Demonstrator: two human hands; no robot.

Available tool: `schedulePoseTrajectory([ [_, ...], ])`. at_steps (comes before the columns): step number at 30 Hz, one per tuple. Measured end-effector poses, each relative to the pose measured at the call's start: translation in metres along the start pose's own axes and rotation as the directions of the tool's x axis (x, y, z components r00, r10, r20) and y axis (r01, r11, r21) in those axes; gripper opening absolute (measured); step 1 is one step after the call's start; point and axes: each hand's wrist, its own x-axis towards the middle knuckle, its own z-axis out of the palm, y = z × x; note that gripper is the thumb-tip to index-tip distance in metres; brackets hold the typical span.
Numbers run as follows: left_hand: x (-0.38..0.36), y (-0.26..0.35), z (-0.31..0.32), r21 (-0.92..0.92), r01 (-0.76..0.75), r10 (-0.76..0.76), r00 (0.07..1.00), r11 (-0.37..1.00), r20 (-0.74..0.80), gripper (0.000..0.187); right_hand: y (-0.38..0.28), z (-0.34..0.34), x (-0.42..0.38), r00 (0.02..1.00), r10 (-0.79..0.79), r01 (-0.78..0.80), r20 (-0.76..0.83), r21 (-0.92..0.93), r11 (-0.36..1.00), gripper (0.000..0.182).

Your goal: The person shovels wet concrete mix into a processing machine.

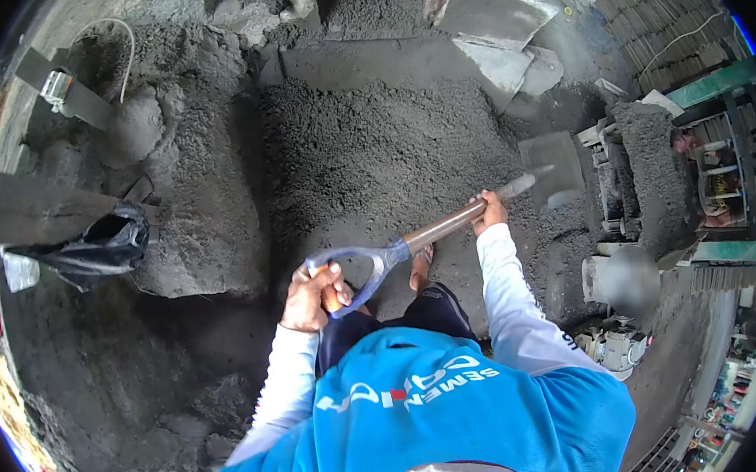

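I hold a shovel with a brown shaft and a blue D-shaped grip. My left hand is closed around the D-grip near my body. Further along, my right hand grips the shaft close to the blade. The grey metal blade points right, level, just beside a block-making machine whose top is filled with grey mix. A large pile of damp grey cement mix lies ahead of me on the ground. My sandalled foot shows below the shaft.
A concrete mound stands at left with a black plastic bag beside it. Flat grey slabs lie at the top. Stacked blocks fill the upper right. A motor sits at lower right.
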Motion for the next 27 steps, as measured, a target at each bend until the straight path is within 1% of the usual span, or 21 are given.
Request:
schedulePoseTrajectory([
  [1,0.009,-0.020,-0.015,0.078,-0.016,0.020,0.999,0.997,-0.045,0.017,0.017,0.002,0.018,0.993,0.091,-0.090,0.072,-0.010,0.996,0.012],
  [3,0.024,-0.079,-0.060,-0.006,0.030,-0.031,0.970,1.000,-0.240,0.031,0.068,-0.009,0.074,0.938,0.274,-0.270,0.210,-0.049,0.962,0.007],
  [4,0.024,-0.117,-0.088,-0.074,0.013,-0.040,0.928,0.997,-0.371,0.038,0.097,-0.007,0.079,0.910,0.389,-0.359,0.146,-0.196,0.913,0.004],
  [5,0.016,-0.143,-0.100,-0.162,0.061,-0.148,0.783,0.985,-0.604,0.038,0.133,-0.008,0.075,0.868,0.492,-0.446,0.068,-0.331,0.832,0.002],
  [6,-0.001,-0.198,-0.141,-0.383,-0.043,-0.263,0.657,0.923,-0.707,0.038,0.205,-0.045,0.102,0.805,0.592,-0.527,0.042,-0.407,0.746,0.010],
  [7,-0.031,-0.225,-0.147,-0.383,-0.102,-0.297,0.462,0.918,-0.835,0.040,0.250,-0.046,0.060,0.890,0.450,-0.422,-0.078,-0.513,0.748,0.020],
  [8,-0.070,-0.246,-0.151,-0.384,-0.120,-0.346,0.250,0.916,-0.904,0.047,0.292,-0.060,0.026,0.808,0.577,-0.551,-0.121,-0.505,0.665,0.025],
  [9,-0.123,-0.257,-0.152,-0.410,-0.052,-0.407,0.066,0.910,-0.911,0.047,0.357,-0.119,0.010,0.679,0.728,-0.658,-0.088,-0.514,0.551,0.017],
  [10,-0.176,-0.267,-0.151,-0.456,0.003,-0.453,-0.120,0.890,-0.884,0.051,0.407,-0.157,-0.029,0.593,0.805,-0.600,0.003,-0.666,0.444,0.014],
  [11,-0.202,-0.262,-0.140,-0.482,0.040,-0.463,-0.220,0.875,-0.858,0.050,0.403,-0.140,-0.096,0.599,0.801,-0.539,-0.011,-0.745,0.393,0.023],
  [13,-0.214,-0.253,-0.136,-0.438,0.058,-0.413,-0.242,0.897,-0.878,0.049,0.391,-0.110,-0.173,0.418,0.888,-0.564,-0.192,-0.821,0.088,0.020],
  [14,-0.208,-0.247,-0.136,-0.399,0.063,-0.375,-0.237,0.915,-0.896,0.048,0.419,-0.124,-0.206,0.361,0.889,-0.715,-0.280,-0.695,0.071,0.013],
  [16,-0.180,-0.234,-0.145,-0.311,0.074,-0.293,-0.190,0.947,-0.937,0.046,0.423,-0.127,-0.200,0.289,0.886,-0.820,-0.363,-0.572,0.034,0.017],
  [18,-0.136,-0.228,-0.168,-0.187,0.087,-0.178,-0.104,0.978,-0.978,0.045,0.440,-0.121,-0.138,0.362,0.866,-0.837,-0.344,-0.530,0.139,0.021],
  [20,-0.070,-0.225,-0.190,-0.004,0.060,-0.007,0.047,0.998,-0.999,0.044,0.444,-0.097,-0.027,0.526,0.806,-0.786,-0.271,-0.517,0.338,0.025],
  [21,-0.031,-0.228,-0.201,0.040,0.016,0.038,0.122,0.999,-0.992,0.043,0.448,-0.084,0.042,0.614,0.757,-0.737,-0.224,-0.506,0.449,0.027],
  [22,0.015,-0.231,-0.203,0.008,-0.028,0.013,0.167,1.000,-0.986,0.043,0.444,-0.065,0.105,0.686,0.703,-0.685,-0.188,-0.491,0.537,0.029],
  [23,0.088,-0.224,-0.198,-0.225,-0.073,-0.211,0.159,0.972,-0.964,0.042,0.437,-0.048,0.158,0.744,0.648,-0.636,-0.163,-0.472,0.610,0.031],
  [24,0.114,-0.251,-0.209,-0.202,-0.064,-0.185,0.201,0.977,-0.962,0.048,0.428,-0.040,0.192,0.774,0.614,-0.605,-0.156,-0.469,0.644,0.033],
  [25,0.119,-0.265,-0.218,-0.276,-0.087,-0.254,0.202,0.957,-0.946,0.050,0.416,-0.039,0.213,0.787,0.595,-0.589,-0.160,-0.478,0.651,0.035],
  [27,0.114,-0.268,-0.191,-0.217,0.051,-0.222,0.114,0.975,-0.968,0.058,0.378,-0.038,0.193,0.741,0.621,-0.653,-0.256,-0.493,0.575,0.033],
])
